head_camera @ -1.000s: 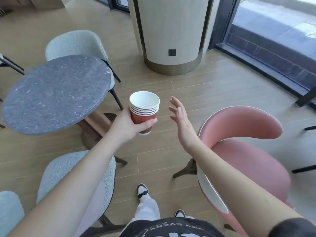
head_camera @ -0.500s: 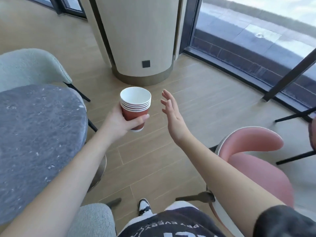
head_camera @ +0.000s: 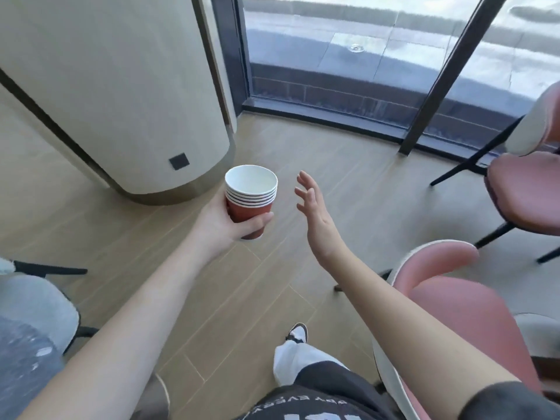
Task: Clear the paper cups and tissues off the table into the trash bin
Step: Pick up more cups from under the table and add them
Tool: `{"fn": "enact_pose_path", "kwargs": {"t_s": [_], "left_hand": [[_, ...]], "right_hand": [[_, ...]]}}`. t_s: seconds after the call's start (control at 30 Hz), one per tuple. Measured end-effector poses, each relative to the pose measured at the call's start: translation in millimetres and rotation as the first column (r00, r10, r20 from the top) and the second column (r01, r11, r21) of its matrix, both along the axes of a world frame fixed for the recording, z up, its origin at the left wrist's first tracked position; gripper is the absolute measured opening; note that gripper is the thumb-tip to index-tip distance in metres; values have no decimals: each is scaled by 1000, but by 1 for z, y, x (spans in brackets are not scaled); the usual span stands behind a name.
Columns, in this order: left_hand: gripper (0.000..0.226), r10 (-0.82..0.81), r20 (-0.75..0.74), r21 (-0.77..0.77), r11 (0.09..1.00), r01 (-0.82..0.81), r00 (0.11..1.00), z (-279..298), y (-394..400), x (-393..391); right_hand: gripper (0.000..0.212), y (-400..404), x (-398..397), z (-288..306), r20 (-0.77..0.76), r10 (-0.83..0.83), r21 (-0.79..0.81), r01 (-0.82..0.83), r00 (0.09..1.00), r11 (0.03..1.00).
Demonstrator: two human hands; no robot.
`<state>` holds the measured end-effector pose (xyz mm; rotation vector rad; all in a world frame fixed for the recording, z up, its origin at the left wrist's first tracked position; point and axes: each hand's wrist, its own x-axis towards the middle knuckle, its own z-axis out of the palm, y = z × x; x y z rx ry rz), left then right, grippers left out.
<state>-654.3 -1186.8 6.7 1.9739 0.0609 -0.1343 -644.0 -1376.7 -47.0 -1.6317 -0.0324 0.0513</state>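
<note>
My left hand (head_camera: pixel 222 224) grips a stack of several nested red paper cups (head_camera: pixel 251 197) with white insides, held upright in front of me above the wooden floor. To the right of the stack, a short gap away, my right hand (head_camera: pixel 315 216) is raised with its fingers spread and holds nothing. The dark stone table (head_camera: pixel 21 371) shows only as a corner at the lower left edge. No tissues and no trash bin are in view.
A wide cream column (head_camera: pixel 121 95) with a metal base stands ahead on the left. Floor-to-ceiling windows (head_camera: pixel 363 56) run behind it. Two pink chairs (head_camera: pixel 460 313) (head_camera: pixel 527 192) stand on the right, a grey chair (head_camera: pixel 36 301) on the left.
The view has swung right: the table slid out to the lower left, the column and windows came closer, and a second pink chair appeared. Both hands kept their pose with the cups.
</note>
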Motion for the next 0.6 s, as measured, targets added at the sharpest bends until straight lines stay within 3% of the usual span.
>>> {"fn": "enact_pose_path", "kwargs": {"t_s": [0.23, 0.33, 0.6], "left_hand": [[63, -216, 16, 31, 976, 216, 976, 12, -60, 142], [62, -276, 1, 6, 961, 276, 961, 12, -91, 188], [69, -512, -10, 13, 859, 513, 859, -6, -157, 327]], "right_hand": [[77, -51, 97, 14, -8, -144, 0, 144, 990, 990], [85, -77, 126, 18, 14, -235, 8, 235, 972, 972], [81, -125, 215, 4, -7, -472, -23, 472, 881, 881]]}}
